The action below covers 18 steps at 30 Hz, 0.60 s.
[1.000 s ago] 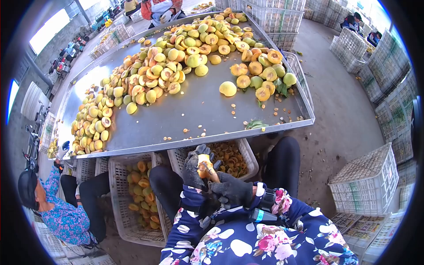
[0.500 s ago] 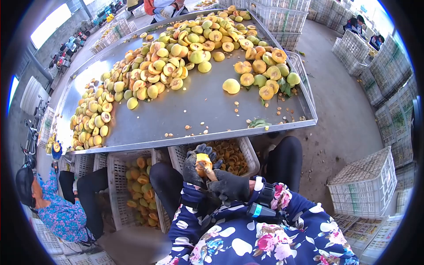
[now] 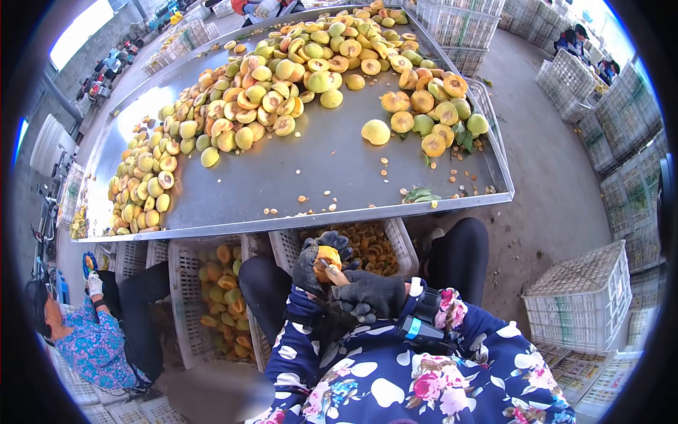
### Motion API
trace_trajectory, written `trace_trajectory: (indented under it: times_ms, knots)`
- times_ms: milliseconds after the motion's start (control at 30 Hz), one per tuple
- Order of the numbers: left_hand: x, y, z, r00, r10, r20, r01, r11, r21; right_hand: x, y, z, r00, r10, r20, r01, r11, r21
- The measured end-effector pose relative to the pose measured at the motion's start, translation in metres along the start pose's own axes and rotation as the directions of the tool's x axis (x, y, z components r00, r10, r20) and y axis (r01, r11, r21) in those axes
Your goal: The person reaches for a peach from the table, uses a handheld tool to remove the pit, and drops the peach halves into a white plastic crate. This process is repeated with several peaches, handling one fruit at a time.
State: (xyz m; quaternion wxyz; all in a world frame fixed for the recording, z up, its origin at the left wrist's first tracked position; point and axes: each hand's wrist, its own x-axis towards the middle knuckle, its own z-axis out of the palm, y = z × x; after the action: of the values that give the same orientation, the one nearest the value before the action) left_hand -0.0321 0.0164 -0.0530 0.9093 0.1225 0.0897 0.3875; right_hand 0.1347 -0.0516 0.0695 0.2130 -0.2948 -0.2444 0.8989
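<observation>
In a dark glove, my left hand (image 3: 305,267) is wrapped round a peach half (image 3: 327,254), its orange cut face turned up. My right hand (image 3: 376,292), also gloved, grips a pitting knife (image 3: 338,275) with a short wooden handle. Its metal tip is at the cut face of the peach. Both hands are just above a white plastic crate (image 3: 403,246) of cut peach pieces (image 3: 371,244), between my knees. Beyond them, a metal table (image 3: 282,185) bears a big heap of halved peaches (image 3: 258,99) and a smaller group (image 3: 431,116) at right.
Another crate (image 3: 182,304) of peach halves stands left of my leg. A co-worker (image 3: 92,346) in a blue patterned top sits at far left. Stacked crates (image 3: 459,28) rise behind the table; another crate (image 3: 575,304) stands at right. Stones and leaves (image 3: 420,196) lie near the table's front edge.
The peach half has turned in my left hand, and the knife tip now shows against its cut face. At left, the co-worker's hands have come together lower down. My view has shifted slightly.
</observation>
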Motion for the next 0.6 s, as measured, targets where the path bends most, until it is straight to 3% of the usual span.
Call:
trace_trajectory:
  times_ms: [67, 167, 233, 267, 367, 433, 467, 533, 567, 600]
  knots:
    - [-0.006, -0.001, 0.038, 0.999, 0.023, -0.042, -0.026, 0.997, -0.067, 0.001, 0.001, -0.002, 1.0, -0.007, 0.015, 0.007, 1.0, -0.006]
    - [-0.002, 0.003, 0.015, 0.997, -0.059, -0.045, 0.06, 0.998, 0.012, 0.005, 0.004, -0.006, 1.0, -0.007, -0.015, 0.006, 0.997, -0.075]
    - [-0.003, -0.002, 0.024, 0.969, -0.093, -0.231, 0.106, 0.994, 0.042, 0.002, 0.004, -0.005, 0.997, -0.006, -0.081, -0.009, 0.984, -0.177]
    - [-0.003, -0.004, 0.032, 0.941, -0.109, -0.321, 0.132, 0.99, 0.053, 0.002, 0.006, -0.009, 0.999, -0.005, -0.042, 0.0, 0.993, -0.12]
    - [-0.002, -0.006, 0.022, 0.976, -0.079, -0.204, 0.078, 0.997, -0.009, 0.0, 0.007, -0.014, 1.0, 0.007, 0.006, -0.007, 1.0, 0.017]
    - [0.003, -0.008, 0.018, 1.0, -0.013, 0.003, 0.013, 1.0, -0.022, -0.003, 0.001, -0.007, 0.998, 0.051, -0.038, -0.049, 0.997, 0.059]
    - [0.005, -0.01, 0.018, 0.994, 0.021, 0.106, -0.018, 0.999, -0.031, 0.0, 0.004, -0.009, 0.999, 0.045, 0.019, -0.048, 0.978, 0.201]
    - [0.008, -0.02, 0.019, 0.984, 0.168, 0.056, -0.163, 0.984, -0.078, 0.006, 0.017, -0.014, 0.993, 0.008, 0.121, -0.065, 0.879, 0.472]
    - [0.011, -0.024, 0.022, 0.97, 0.239, 0.031, -0.235, 0.967, -0.1, 0.007, 0.02, -0.013, 0.993, -0.018, 0.115, -0.042, 0.868, 0.495]
    - [0.012, -0.027, 0.026, 0.949, 0.303, -0.088, -0.298, 0.952, 0.067, 0.008, 0.022, -0.011, 0.993, -0.043, 0.108, -0.019, 0.857, 0.515]
